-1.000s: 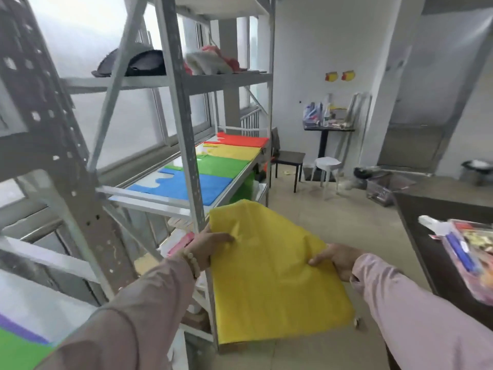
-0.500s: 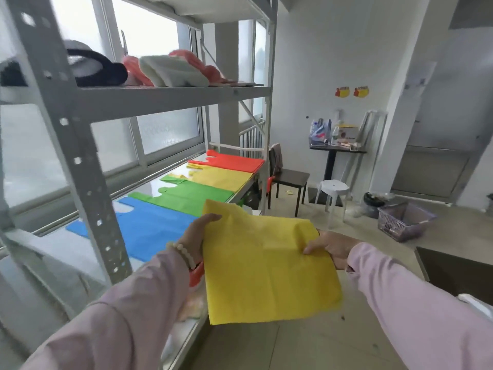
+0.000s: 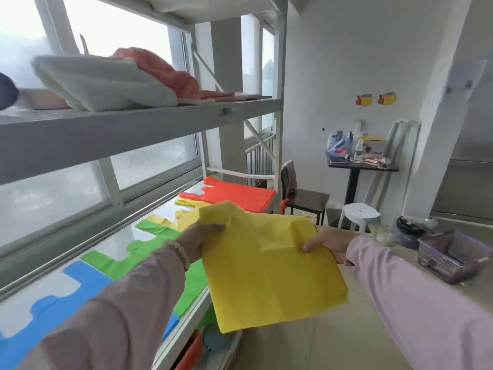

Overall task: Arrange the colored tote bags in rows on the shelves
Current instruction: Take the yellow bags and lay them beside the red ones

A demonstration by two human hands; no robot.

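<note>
I've got the flat yellow non-woven tote bag [image 3: 269, 268] held between both hands, out past the front lip of the grey metal shelf [image 3: 160, 209], mostly over the floor. My left hand [image 3: 197, 239] pinches its far-left corner, thumb on top. My right hand [image 3: 329, 243] grips the right edge, thumb pressed on top, fingers tucked under. The long axis runs away from me, leaning slightly left. The target, as I judge it, is the yellow bag lying on the shelf [image 3: 186, 212], between the green bags [image 3: 149, 244] and the orange-red bag [image 3: 234, 193]. It sits just ahead and left of my left fingers, so the left hand leads. Compared with half a second ago, the bag has travelled along the row, from beside the blue bag [image 3: 88, 287] to level with the green. Both grips are unchanged.
</note>
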